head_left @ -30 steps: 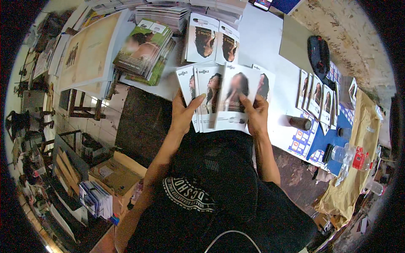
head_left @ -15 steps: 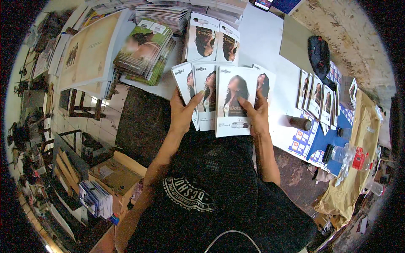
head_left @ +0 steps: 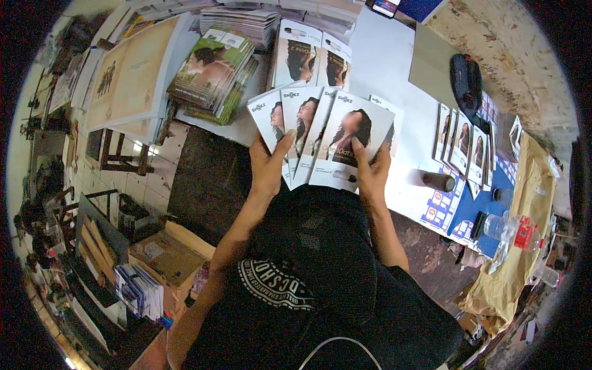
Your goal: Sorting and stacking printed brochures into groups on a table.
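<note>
Head view: my left grip (head_left: 269, 163) clamped on fanned white booklets (head_left: 303, 117), my right grip (head_left: 373, 171) clamped on front booklet (head_left: 346, 145), at near edge of bench (head_left: 382, 58). Slack pressure could let fan slide apart; overtight squeeze might crease paper.

Behind the fanned white booklets (head_left: 300, 111), most fingers of the left grip (head_left: 266, 168) and right grip (head_left: 374, 174) are hidden, and overlap conceals how many booklets there are. The printed face on the front booklet (head_left: 339, 163) is blurred. At the top of the frame, the edge cuts off a phone (head_left: 385, 7). Clutter (head_left: 37, 179) at the far left is too dim and small to tell.
</note>
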A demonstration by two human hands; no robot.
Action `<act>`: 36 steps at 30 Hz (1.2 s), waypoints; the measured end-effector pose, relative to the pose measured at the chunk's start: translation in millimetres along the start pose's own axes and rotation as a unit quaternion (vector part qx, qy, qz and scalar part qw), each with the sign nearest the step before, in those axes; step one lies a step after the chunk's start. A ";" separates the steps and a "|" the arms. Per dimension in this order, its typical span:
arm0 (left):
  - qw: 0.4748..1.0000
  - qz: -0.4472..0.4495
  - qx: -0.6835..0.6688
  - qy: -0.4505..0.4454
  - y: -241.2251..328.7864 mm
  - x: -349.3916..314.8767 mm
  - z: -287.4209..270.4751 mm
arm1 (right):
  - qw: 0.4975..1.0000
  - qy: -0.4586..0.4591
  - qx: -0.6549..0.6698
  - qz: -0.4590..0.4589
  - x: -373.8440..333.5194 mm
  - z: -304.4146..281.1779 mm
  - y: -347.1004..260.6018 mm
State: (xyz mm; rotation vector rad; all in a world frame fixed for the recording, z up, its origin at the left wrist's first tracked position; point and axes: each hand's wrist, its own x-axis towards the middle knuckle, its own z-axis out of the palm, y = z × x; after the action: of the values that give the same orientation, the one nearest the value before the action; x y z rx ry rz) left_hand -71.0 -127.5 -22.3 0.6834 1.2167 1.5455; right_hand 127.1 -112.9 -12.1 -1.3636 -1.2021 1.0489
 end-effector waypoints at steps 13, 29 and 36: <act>0.998 -0.006 0.051 0.024 1.8 4.5 -28.0 | 0.984 0.068 0.158 -0.049 33.0 -100.1 -57.0; 0.991 -0.014 0.072 -0.112 12.4 -1.8 13.7 | 0.988 -0.112 -0.074 -0.077 5.4 -7.7 -32.2; 0.981 -0.132 -0.083 -0.116 12.5 -12.7 1.4 | 0.993 -0.102 0.020 0.050 7.7 1.5 -13.9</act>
State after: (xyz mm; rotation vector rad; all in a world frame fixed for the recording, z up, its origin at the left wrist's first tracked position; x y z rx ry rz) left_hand -70.1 -138.6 -8.3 0.5505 0.9506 1.2912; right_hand 124.9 -105.0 1.6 -1.3213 -1.2643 1.3021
